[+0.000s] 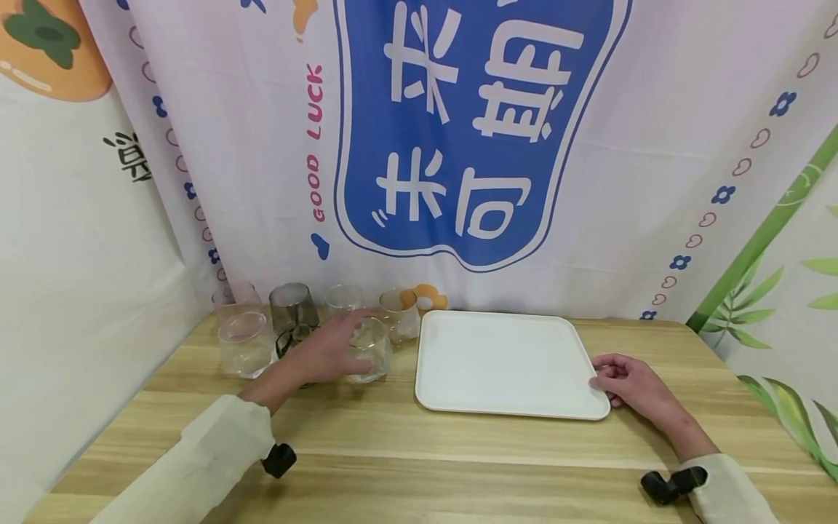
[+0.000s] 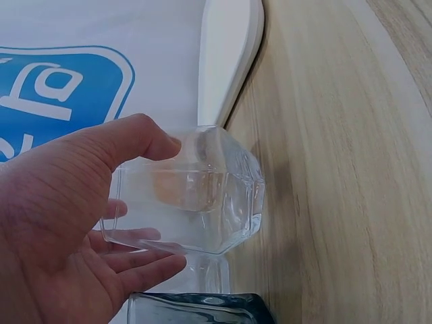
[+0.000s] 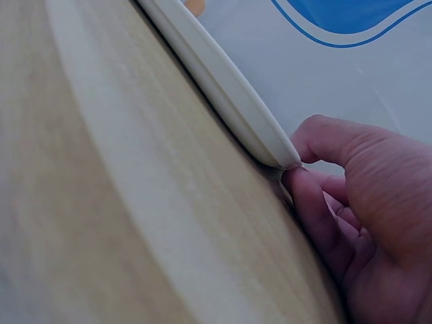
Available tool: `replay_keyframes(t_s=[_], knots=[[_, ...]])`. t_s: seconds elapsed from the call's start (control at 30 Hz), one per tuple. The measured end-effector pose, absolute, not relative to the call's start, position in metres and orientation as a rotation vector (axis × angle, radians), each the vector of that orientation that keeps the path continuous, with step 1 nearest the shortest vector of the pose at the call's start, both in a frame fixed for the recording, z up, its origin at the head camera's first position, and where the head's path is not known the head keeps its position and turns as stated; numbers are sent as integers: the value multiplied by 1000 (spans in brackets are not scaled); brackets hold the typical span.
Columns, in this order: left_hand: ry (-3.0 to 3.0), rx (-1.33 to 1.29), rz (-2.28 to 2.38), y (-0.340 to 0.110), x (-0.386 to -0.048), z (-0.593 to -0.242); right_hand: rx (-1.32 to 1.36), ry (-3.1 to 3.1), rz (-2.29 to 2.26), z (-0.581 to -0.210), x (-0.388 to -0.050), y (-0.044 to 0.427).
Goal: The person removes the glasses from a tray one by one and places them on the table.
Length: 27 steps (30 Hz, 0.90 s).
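In the head view, my left hand [image 1: 330,349] is around a clear drinking glass [image 1: 374,356] at the front of a group of glasses. Its thumb [image 2: 145,138] lies against one side of the glass, with the other fingers [image 2: 148,273] along the opposite side, partly seen through it. The glass has a faceted base. To its right, a white rectangular tray [image 1: 507,364] lies flat on the table. My right hand [image 1: 631,386] pinches the tray's right edge. In the right wrist view, the thumb is above the rim [image 3: 253,121] and the index finger below it.
Around my left hand stand other glasses: a dark grey one [image 1: 291,302], a clear one [image 1: 245,346], a pinkish one [image 1: 232,295], and a brownish one [image 1: 399,309]. A printed cloth [image 1: 622,182] hangs behind the wooden table [image 1: 458,466].
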State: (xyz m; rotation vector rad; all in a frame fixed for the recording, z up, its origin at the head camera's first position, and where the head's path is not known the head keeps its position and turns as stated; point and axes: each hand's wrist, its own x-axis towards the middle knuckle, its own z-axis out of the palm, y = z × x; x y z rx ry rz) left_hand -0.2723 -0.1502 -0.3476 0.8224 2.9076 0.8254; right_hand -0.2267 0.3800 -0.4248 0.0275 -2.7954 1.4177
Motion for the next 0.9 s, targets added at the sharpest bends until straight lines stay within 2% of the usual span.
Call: replay_keyframes(t_s=[0.43,0.63,0.77,0.9], knots=[[2962,812,772,-151,-262,-346,25,-2820,1467,-421,-224,379],[3125,796,702,-145,-252,-346,35,-2902,1276,-412,-221,378],[3217,929,652,-141,-248,-346,74,-2942,1041,-405,-219,373],[3237,1181,626,-143,-246,-349,146,-2905,876,-399,-216,364]])
